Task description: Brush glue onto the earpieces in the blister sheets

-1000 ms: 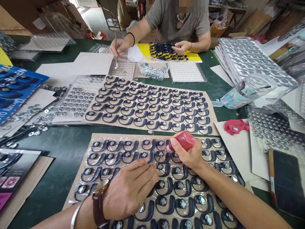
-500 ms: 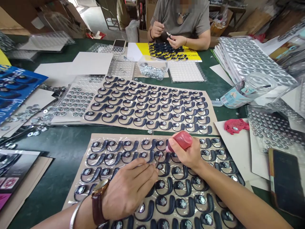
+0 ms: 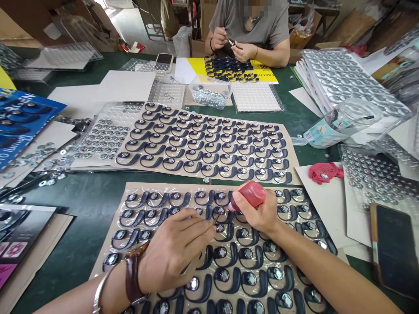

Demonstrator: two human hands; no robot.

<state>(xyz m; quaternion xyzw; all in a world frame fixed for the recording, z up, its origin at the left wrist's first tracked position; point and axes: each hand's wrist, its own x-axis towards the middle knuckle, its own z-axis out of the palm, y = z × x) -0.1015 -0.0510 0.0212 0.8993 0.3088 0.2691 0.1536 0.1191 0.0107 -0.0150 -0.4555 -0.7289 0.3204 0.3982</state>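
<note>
My right hand (image 3: 262,211) is wrapped round a red squeeze bottle (image 3: 250,195), tilted with its nozzle pointing left and down. My left hand (image 3: 178,248) is closed on a thin pointed tool (image 3: 217,219); most of it is hidden by the fingers. The tool's reddish tip is at a round silver centre of one black hook-shaped piece (image 3: 220,212), close to the nozzle. Rows of such pieces lie under clear film on a brown card (image 3: 122,196) beneath both hands. A watch and a bracelet are on my left wrist.
A second brown card (image 3: 291,163) with similar rows lies beyond. Around it are a clear tub of silver parts (image 3: 211,98), a red cloth (image 3: 325,172), a clear cup (image 3: 340,122) on its side and a phone (image 3: 396,244). Across the table a person's hands (image 3: 244,51) work on a small piece.
My left hand has shifted slightly left and down, the tool tip staying near the same piece. The bottle has moved a touch right. Across the table, the other person's hands have shifted a little.
</note>
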